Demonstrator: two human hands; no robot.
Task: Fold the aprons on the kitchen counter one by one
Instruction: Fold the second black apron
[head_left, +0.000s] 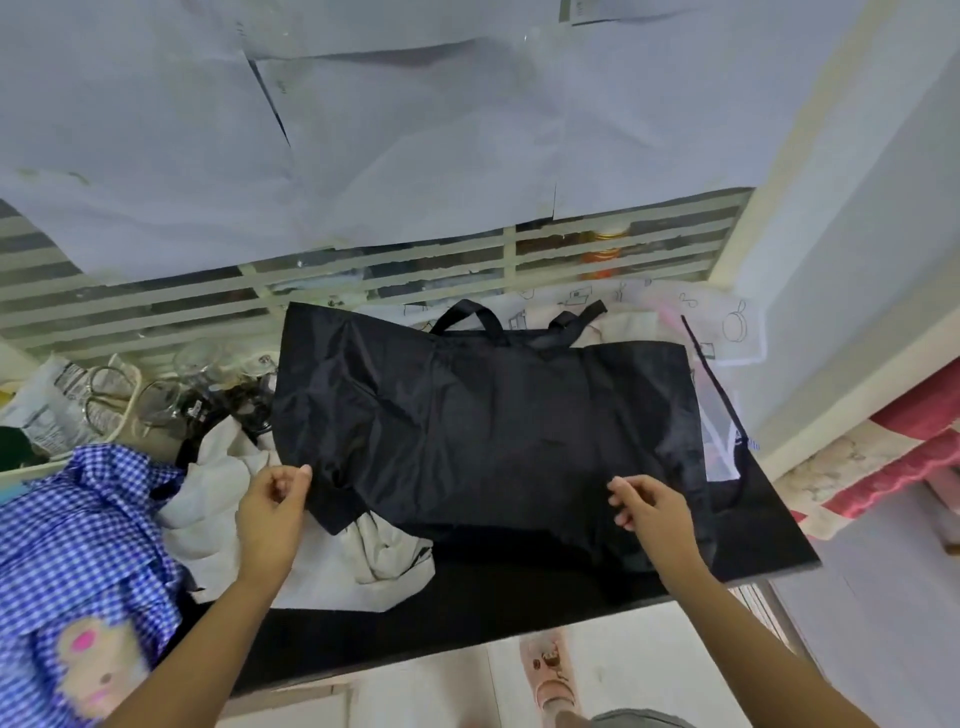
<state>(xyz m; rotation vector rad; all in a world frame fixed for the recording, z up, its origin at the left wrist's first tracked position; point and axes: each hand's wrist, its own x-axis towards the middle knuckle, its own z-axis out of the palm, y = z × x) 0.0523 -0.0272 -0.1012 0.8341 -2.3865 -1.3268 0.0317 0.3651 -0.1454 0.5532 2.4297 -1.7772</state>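
Black apron (488, 415) lies spread at the surface's (779, 540) right end, left hand (272, 512) and right hand (649, 512) pinching its near edge, first fold seemingly starting; next, carry that edge evenly toward the straps (467, 317).

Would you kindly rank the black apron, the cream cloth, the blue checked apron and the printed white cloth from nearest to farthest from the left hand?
1. black apron, edge pinched by the left hand.
2. cream cloth, just beneath the hand.
3. blue checked apron, further left.
4. printed white cloth, back right.
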